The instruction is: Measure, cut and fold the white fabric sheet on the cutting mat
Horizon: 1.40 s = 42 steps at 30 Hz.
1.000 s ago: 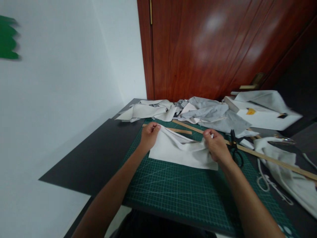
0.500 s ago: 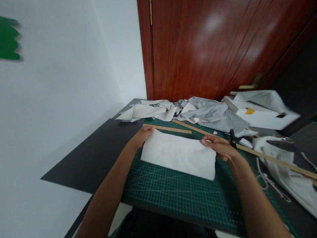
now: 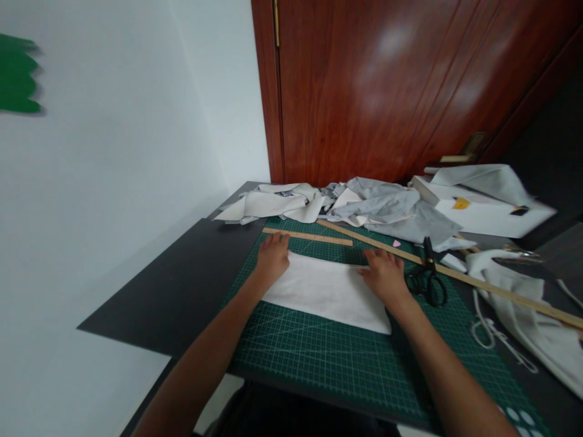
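Dark table (image 3: 182, 285) carries a green cutting mat (image 3: 328, 352). At 12 o'clock on the mat's far edge sits a heap of grey and white fabric scraps (image 3: 364, 209). A long wooden ruler (image 3: 478, 285) runs from 12 toward 3 o'clock; a short wooden ruler (image 3: 307, 237) lies at 11 o'clock. Black scissors (image 3: 428, 279) rest at 2 o'clock, just beside the right hand.

White fabric piece (image 3: 325, 291) lies flat at mat centre. Left hand (image 3: 272, 260) presses its 10 o'clock corner, right hand (image 3: 385, 276) its 2 o'clock corner; both palms down, fingers spread, nothing clasped.

Handling judgement: cloth looks light, limp, likely to crease or slide on the smooth mat; not fragile. Best held by pinching two corners or an edge, kept under light tension.

Versus half a second ago: both hands have gone from pinching the far edge to lying flat on it; the piece sits smoother and slightly nearer 12 o'clock. Scissors now fully visible.
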Tool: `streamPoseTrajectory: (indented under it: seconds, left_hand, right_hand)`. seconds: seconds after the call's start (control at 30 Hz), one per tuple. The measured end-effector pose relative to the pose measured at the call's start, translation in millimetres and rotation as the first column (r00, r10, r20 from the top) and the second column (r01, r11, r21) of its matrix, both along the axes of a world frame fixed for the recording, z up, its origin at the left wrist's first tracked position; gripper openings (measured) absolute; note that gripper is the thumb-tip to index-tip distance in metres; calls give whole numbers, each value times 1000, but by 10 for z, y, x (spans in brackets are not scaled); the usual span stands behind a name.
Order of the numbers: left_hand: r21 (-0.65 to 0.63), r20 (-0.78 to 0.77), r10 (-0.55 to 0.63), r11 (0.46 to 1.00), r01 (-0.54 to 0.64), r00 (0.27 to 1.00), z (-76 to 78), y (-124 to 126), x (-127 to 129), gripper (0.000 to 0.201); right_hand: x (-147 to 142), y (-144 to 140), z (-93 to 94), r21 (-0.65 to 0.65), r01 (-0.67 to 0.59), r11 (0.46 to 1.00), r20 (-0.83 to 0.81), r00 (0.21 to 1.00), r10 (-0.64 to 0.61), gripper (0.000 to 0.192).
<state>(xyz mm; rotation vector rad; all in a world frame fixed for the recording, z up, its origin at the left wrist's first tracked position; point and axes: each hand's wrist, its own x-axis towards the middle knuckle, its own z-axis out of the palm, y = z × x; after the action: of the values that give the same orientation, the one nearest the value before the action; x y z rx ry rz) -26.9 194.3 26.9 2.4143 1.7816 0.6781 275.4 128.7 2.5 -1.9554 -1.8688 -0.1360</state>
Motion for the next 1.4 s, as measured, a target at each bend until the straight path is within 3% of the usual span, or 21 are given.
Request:
streamPoseTrajectory:
  seconds: [0.07,0.13,0.23,0.43,0.7,0.83,1.07,1.27,1.4]
  left_hand:
    - [82,-6,-167,982,167,986,-13,-40,99,40]
    - [108,-1,-358,928,356,934,-52,-88,200,29]
    - [86,-92,-477,871,484,874,-121,-161,319,23]
    - [52,-265,-388,909,414,883,-137,-204,366,18]
    - [49,-245,-472,866,497,847,-153,-154,334,13]
    - [51,-271,-454,874,484,849,-102,-194,331,11]
    - [67,-353,-402,890,452,844,-18,-208,271,17]
    - [20,-314,-472,864,503,824,-84,-227,309,19]
    - [46,-287,-423,890,454,859,-130,-251,372,14]
  right_hand:
    - [-155,-27,51,33,-91,995,74,993,89,29]
    - [-300,-43,66,6,-239,971,49,970,238,26]
    - [-449,-54,22,-51,-337,940,51,939,339,29]
    - [-523,-56,-88,-62,-242,968,129,960,248,28]
    - [-479,-24,-108,-12,-297,955,39,954,297,23]
    - [-465,-20,-107,-24,-294,956,17,956,294,25]
    - [-479,-33,-91,-62,-288,956,102,951,293,19]
    - [-528,-80,-2,-83,-304,949,246,916,315,19]
    - [-513,-55,-28,-75,-315,946,228,918,324,23]
